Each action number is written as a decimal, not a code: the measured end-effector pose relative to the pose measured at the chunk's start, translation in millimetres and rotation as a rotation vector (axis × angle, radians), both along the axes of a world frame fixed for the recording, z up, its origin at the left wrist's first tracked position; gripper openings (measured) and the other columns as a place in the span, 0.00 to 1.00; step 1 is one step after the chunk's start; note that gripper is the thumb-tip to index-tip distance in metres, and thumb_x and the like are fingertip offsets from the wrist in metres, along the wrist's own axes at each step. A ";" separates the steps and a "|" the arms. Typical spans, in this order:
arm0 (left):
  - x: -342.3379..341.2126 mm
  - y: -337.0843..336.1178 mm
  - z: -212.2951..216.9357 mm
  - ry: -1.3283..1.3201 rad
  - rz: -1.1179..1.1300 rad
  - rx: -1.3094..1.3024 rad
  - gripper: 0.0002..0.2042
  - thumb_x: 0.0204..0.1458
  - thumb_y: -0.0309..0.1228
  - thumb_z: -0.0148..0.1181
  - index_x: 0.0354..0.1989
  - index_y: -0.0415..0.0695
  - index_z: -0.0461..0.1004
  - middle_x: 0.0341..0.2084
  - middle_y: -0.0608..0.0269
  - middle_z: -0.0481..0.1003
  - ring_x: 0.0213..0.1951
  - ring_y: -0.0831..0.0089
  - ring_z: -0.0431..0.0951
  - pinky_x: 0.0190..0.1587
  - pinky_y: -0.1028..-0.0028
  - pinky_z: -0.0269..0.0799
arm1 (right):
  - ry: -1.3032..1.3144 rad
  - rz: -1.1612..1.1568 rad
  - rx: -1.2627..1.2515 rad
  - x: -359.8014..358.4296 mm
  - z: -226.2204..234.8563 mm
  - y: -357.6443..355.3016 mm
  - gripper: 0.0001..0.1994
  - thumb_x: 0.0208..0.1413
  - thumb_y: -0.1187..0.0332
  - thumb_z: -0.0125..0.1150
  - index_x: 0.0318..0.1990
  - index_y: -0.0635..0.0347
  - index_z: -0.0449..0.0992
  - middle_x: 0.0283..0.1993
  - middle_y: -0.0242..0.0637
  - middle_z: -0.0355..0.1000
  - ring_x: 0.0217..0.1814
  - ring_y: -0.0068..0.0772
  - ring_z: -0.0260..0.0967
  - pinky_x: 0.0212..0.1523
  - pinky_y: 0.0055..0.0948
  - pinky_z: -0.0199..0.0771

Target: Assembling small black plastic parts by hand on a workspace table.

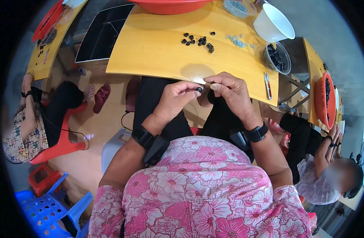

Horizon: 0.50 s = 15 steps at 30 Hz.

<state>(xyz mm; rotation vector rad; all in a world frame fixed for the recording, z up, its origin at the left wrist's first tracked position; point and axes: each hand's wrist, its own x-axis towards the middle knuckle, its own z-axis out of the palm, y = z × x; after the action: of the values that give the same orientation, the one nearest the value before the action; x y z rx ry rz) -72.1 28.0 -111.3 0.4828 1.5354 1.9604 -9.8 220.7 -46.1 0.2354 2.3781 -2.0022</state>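
Observation:
Just off the near edge of a yellow table [150,47], my two hands meet with their fingertips close together. Between its thumb and forefinger, my left hand [173,100] pinches a small round black part [199,89]. My right hand [234,95] is closed in a pinch beside it; whatever lies between those fingertips is too small to make out. Beyond the hands, several loose black parts [201,41] are scattered on the tabletop. To their right lies a spread of small clear or silvery pieces [238,42].
A clear bowl of black parts [276,58], a white bowl [274,23] and a slim red-handled tool [268,85] are at the right. A red basin [170,7] and a clear tub [240,7] stand at the back. People sit at tables on both sides.

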 end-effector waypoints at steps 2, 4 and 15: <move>0.3 0.0 1.4 0.004 -0.007 -0.022 0.09 0.55 0.23 0.60 0.44 0.37 0.78 0.34 0.68 0.78 0.37 0.82 0.74 0.43 0.80 0.70 | 0.045 0.048 0.020 3.4 -0.9 -6.2 0.10 0.60 0.77 0.56 0.47 0.63 0.80 0.30 0.29 0.65 0.27 0.17 0.65 0.26 0.17 0.69; 0.5 0.0 2.3 0.008 -0.015 -0.041 0.08 0.55 0.23 0.60 0.43 0.37 0.78 0.34 0.68 0.78 0.37 0.82 0.74 0.44 0.80 0.70 | 0.064 0.067 0.020 5.5 -2.8 -7.4 0.11 0.60 0.78 0.54 0.48 0.62 0.79 0.32 0.29 0.65 0.27 0.17 0.64 0.26 0.17 0.68; -0.3 -0.7 2.4 0.031 -0.047 -0.042 0.09 0.54 0.23 0.62 0.43 0.38 0.77 0.34 0.69 0.78 0.37 0.83 0.74 0.44 0.80 0.70 | -0.048 0.078 -0.166 6.1 -15.6 -1.4 0.06 0.58 0.78 0.57 0.42 0.64 0.75 0.35 0.27 0.72 0.30 0.14 0.68 0.29 0.15 0.69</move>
<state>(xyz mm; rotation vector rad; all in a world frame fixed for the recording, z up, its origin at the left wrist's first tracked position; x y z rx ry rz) -72.4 27.3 -108.9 0.5289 1.5669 1.8889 -3.7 219.3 -61.7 0.1811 2.1428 -2.1179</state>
